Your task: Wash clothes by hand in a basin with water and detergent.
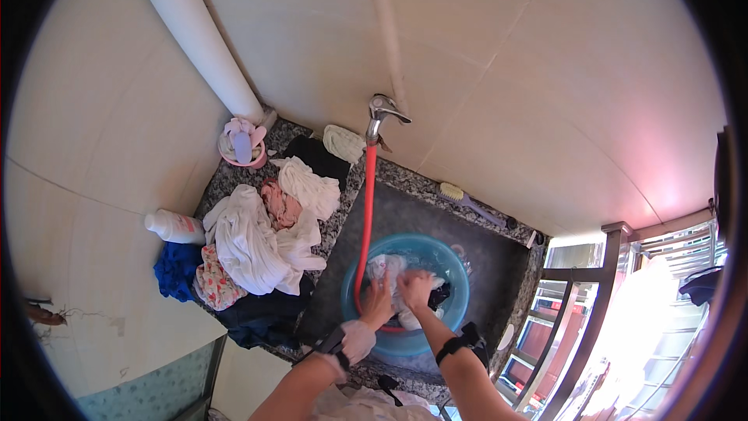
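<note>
A round blue plastic basin [461, 257] stands in a dark stone sink, with water and wet clothes inside. My left hand [378, 304] rests on white cloth [388, 266] in the basin, its fingers spread a little. Beside it, on the right, my right hand [416, 287] is bent over the same white clothes, slightly blurred; whether it grips them cannot be told. Dark cloth [439, 297] shows to its right. A red hose [369, 199] runs from the wall tap [380, 114] down into the basin, its lower end curving under my wrists.
On the granite ledge [219, 178] at left lie heaped clothes [251, 245], a white bottle [175, 227] and a small pink basket [260, 161]. A scrub brush [473, 204] lies on the sink's back edge. A metal-framed window [584, 280] is at right.
</note>
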Demonstrator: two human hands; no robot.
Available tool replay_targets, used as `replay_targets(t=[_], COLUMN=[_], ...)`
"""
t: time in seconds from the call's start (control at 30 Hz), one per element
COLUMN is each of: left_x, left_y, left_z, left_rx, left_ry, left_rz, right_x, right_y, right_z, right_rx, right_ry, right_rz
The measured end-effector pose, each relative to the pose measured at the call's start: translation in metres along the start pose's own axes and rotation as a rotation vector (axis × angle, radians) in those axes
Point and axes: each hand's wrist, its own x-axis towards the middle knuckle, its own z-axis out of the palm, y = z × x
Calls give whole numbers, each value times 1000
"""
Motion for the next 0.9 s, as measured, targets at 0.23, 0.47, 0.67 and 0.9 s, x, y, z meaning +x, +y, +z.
replay_targets(t=[0.23, 0.47, 0.67, 0.9], left_x=[36, 25, 2, 39], left_y=[-74, -19, -14, -72], left_z=[75, 61, 27, 92], left_rx=[-440, 198, -15, -291], left_ry=[-15, -96, 0, 210], left_rz=[-60, 46, 123, 23], right_x=[-42, 38, 10, -40], right_y=[-59, 50, -11, -61], right_z=[28, 37, -1, 22], right_rx=[800, -162, -45, 666], right_ry=[-113, -444, -76, 12], right_rz=[375, -217, 413, 206])
